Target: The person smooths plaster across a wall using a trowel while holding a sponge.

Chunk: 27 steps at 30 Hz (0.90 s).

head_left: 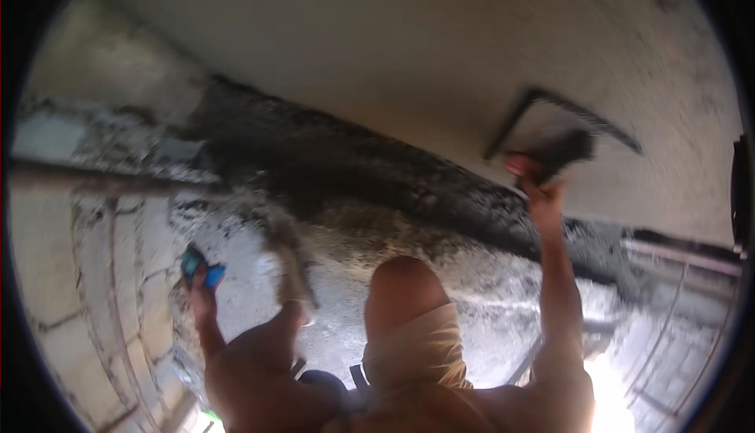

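Note:
My right hand (pixel 544 198) is raised at the right, its fingers wrapped round a plastering float (pixel 568 150). The float is smeared by motion; it has a dark body, a reddish spot near my fingers and a dark angled edge beyond. It lies on or close to the smooth grey-beige plastered surface (pixel 377 55); contact cannot be made out. Low at the left, my left hand (pixel 202 298) is closed on a crumpled blue thing (pixel 211 274), perhaps a sponge or cloth. That hand is beside the block wall, away from the plaster.
A dark, rough band (pixel 338 154) runs slantwise below the smooth plaster. Pale block walls (pixel 51 236) stand at the left and right. A pipe or bar (pixel 110 181) juts in from the left. Below me is a rough grey floor (pixel 338 342), with my bent knees over it.

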{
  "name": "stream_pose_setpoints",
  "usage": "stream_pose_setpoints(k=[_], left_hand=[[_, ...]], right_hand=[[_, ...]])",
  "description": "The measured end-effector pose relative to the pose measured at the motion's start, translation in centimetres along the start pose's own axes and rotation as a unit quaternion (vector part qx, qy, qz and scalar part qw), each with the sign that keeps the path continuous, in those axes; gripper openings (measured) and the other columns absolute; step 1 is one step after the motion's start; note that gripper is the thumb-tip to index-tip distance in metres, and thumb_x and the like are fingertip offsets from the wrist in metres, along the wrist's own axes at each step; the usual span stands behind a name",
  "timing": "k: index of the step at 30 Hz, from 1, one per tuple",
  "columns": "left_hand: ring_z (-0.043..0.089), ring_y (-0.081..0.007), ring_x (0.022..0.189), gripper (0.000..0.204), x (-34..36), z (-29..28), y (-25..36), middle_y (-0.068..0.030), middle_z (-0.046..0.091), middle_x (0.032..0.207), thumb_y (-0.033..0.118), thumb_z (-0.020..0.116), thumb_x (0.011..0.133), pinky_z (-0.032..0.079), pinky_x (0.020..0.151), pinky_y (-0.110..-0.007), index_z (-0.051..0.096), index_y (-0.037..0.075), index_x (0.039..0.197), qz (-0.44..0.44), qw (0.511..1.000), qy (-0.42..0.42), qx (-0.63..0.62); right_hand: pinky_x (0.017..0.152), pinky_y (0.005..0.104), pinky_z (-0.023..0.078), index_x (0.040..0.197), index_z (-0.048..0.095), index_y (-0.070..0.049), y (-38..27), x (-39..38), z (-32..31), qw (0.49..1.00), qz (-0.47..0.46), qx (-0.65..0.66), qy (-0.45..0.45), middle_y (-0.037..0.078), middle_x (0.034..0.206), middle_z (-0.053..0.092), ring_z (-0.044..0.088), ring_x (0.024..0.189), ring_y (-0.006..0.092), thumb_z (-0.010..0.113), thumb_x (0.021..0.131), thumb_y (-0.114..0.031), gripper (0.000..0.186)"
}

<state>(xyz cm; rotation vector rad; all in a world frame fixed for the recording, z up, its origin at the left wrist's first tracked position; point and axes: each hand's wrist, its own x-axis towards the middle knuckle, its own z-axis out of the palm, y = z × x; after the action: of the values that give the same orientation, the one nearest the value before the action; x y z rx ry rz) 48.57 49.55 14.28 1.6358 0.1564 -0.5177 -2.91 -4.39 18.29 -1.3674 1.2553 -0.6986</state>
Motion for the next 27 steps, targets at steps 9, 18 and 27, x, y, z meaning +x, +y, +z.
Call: stream_pose_setpoints(k=[9,18,27], left_hand=[[0.065,-0.0214,0.088,0.061,2.9,14.1,2.1,-0.0065,0.061,0.103,0.013,0.078,0.077,0.055,0.084,-0.039,0.047,0.007,0.128,0.013,0.974,-0.186,-0.132],[0.065,-0.02,0.088,0.055,2.5,11.8,0.3,-0.0057,0.061,0.101,0.006,0.07,0.076,0.053,0.083,-0.035,0.047,0.005,0.126,-0.066,0.978,-0.164,-0.113],[0.067,-0.0213,0.082,0.05,0.7,7.0,-1.4,-0.0073,0.064,0.096,0.015,0.076,0.081,0.057,0.076,-0.04,0.049,0.007,0.123,0.006,0.986,-0.083,-0.142]], right_hand=[[0.091,0.0341,0.05,0.129,0.055,0.005,-29.9,2.8,37.5,0.844,-0.255,0.294,-0.368,0.017,0.125,0.062,0.06,0.114,0.0233,0.068,0.089,-0.01,0.044],[0.066,0.0336,0.048,0.107,0.065,0.0,-11.9,11.9,63.4,0.909,-0.267,0.204,-0.245,0.002,0.076,0.06,0.056,0.074,0.0098,0.069,0.078,-0.008,0.03],[0.091,0.026,0.043,0.131,0.058,-0.003,2.7,6.8,32.3,0.967,-0.095,0.051,-0.229,0.004,0.13,0.059,0.054,0.112,0.0141,0.059,0.088,-0.003,0.043]])
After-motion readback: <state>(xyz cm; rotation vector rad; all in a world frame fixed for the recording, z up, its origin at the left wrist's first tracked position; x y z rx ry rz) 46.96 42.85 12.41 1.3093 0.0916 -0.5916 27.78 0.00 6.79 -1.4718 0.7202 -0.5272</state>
